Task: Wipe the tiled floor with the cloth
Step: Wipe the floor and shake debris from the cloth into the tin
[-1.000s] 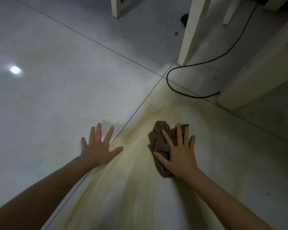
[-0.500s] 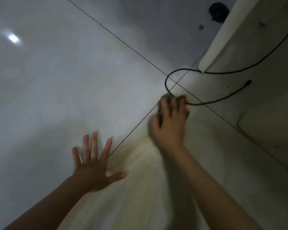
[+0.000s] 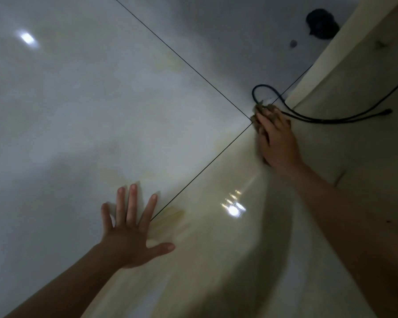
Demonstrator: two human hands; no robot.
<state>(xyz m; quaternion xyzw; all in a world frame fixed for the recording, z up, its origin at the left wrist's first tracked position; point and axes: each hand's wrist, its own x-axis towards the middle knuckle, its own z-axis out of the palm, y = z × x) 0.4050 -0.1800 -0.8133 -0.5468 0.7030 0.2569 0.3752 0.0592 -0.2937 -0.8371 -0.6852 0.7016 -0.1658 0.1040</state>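
Cloth (image 3: 262, 109): brown, pressed beneath right hand (image 3: 278, 143), fingers apparently flat, beside black cable (image 3: 319, 120); left hand (image 3: 131, 235) splayed on tiled floor (image 3: 101, 111).

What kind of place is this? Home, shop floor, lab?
Probably a room in a home or office, seen from floor level: a glossy tiled floor, a loose black cable lying on it, and a pale furniture leg beside it.
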